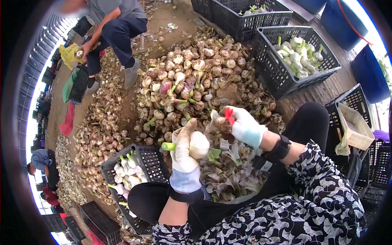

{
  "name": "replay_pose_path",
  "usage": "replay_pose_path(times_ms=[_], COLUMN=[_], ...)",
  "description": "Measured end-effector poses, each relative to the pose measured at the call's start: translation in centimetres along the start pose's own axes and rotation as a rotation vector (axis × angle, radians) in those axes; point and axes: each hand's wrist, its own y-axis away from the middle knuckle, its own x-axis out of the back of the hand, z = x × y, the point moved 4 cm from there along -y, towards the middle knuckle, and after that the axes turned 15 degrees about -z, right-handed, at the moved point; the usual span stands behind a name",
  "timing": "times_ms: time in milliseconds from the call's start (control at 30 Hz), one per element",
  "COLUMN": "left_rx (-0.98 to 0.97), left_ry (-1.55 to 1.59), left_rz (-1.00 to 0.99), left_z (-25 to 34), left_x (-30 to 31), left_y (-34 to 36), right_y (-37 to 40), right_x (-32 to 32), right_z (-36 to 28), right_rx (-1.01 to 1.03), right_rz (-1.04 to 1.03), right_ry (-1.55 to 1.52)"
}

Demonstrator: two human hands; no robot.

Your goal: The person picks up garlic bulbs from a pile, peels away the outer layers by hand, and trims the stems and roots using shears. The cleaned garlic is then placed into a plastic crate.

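My left hand, in a white glove with a blue-grey cuff, is closed around a white garlic bulb. The bulb's cut green stem pokes out on the left side of the hand. To the right, my right hand, also gloved, grips a small red-handled tool; its working end cannot be made out. Brownish dry skin hangs by the right fingers. Below both hands, a heap of peeled garlic skins lies between my legs.
A big pile of unpeeled garlic spreads ahead. Black crates of peeled bulbs stand at my left and ahead right. Blue barrels line the right side. A seated person works ahead left; others are farther off.
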Motion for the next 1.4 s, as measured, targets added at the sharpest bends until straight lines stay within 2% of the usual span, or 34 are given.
replay_pose_path(times_ms=[67,133,167,200,267,300,333,367,433,467,533,567,600,667,800,833,867,933,967,1000,1033,1067,1133,1200,1267,1333,1367,1400], left_rx=[0.059,0.078,0.097,0.114,0.086,0.120,0.153,0.193,0.150,0.110,0.141,0.165,0.191,0.202,0.183,0.200,0.218,0.180,0.143,0.105,0.147,0.147,0.114,0.114,0.113,0.079,0.000,0.001], left_ry=[-0.073,-0.033,-0.050,-0.067,-0.100,-0.097,-0.095,0.037,0.013,-0.006,0.071,0.031,-0.012,0.028,-0.034,0.108,0.247,0.203,0.244,0.286,0.329,0.328,0.208,0.206,0.205,0.164,-0.040,-0.042], left_rz=[0.023,0.064,0.026,-0.013,-0.012,0.005,0.022,0.060,0.074,0.085,0.107,0.112,0.111,0.135,0.149,0.126,0.101,0.068,0.124,0.184,0.108,0.109,0.242,0.201,0.157,0.122,0.169,0.167], left_z=[0.2,-0.2,0.0,0.2,0.0,0.1,0.4,0.6,0.6,0.7,0.4,0.1,0.0,0.1,0.0,0.2,0.2,0.3,0.4,0.4,0.0,-0.1,0.5,1.3,1.2,-0.2,-0.4,-0.4], left_x=[0.0,0.0,-0.3,-0.7,-0.7,-0.7,-0.7,-0.9,-0.6,-0.3,0.0,0.3,0.3,0.1,0.0,-0.4,-0.8,-0.9,-0.7,-0.5,0.3,0.3,0.2,-0.2,-0.2,0.6,1.2,1.2], left_y=[0.2,0.2,0.4,0.4,0.4,0.5,0.5,0.6,0.5,0.5,0.5,0.5,0.4,0.5,0.5,0.5,0.5,0.2,0.1,0.0,0.1,0.1,0.1,0.5,0.6,0.2,0.0,0.0], right_y=[0.2,0.9,1.3,1.6,1.4,1.3,1.1,0.9,0.5,0.3,1.2,1.6,2.0,2.3,2.1,1.6,0.9,0.4,0.5,0.5,0.5,0.6,1.0,1.1,0.9,1.1,1.1,1.1], right_x=[-1.0,-1.3,-1.5,-2.1,-3.0,-3.1,-2.6,-1.7,-0.8,-0.3,-2.2,-3.1,-3.9,-4.9,-4.5,-3.8,-2.6,-1.4,-1.3,-1.3,-1.4,-1.4,-2.0,-2.1,-2.8,-3.6,-3.7,-3.7], right_z=[0.0,-2.3,-2.3,-2.9,-3.1,-2.9,-2.5,-2.0,-1.1,0.4,-4.0,-4.3,-4.0,-3.2,-3.6,-3.4,-1.5,-0.3,-0.1,-0.3,-0.7,-0.9,-2.8,-3.0,-2.9,-3.4,-3.4,-3.5], right_rx=[-0.195,-0.121,-0.274,-0.109,-0.016,0.057,0.061,-0.002,-0.058,-0.151,0.058,0.073,0.195,0.080,0.147,0.099,-0.069,-0.182,-0.182,-0.071,0.038,0.039,0.045,-0.031,-0.021,0.000,0.090,0.179], right_rz=[-0.027,-0.110,-0.128,-0.044,-0.135,-0.090,-0.092,-0.082,0.014,-0.086,-0.050,-0.092,-0.101,-0.080,-0.109,-0.082,-0.026,-0.084,-0.089,-0.075,-0.060,-0.061,-0.079,-0.045,-0.140,-0.085,-0.059,-0.031], right_ry=[-0.630,0.572,0.481,0.569,0.472,0.729,0.731,0.609,0.438,0.383,0.548,0.599,0.777,0.920,0.826,0.822,0.911,0.761,0.763,0.606,0.445,0.444,0.542,0.470,0.134,0.368,0.417,0.465])
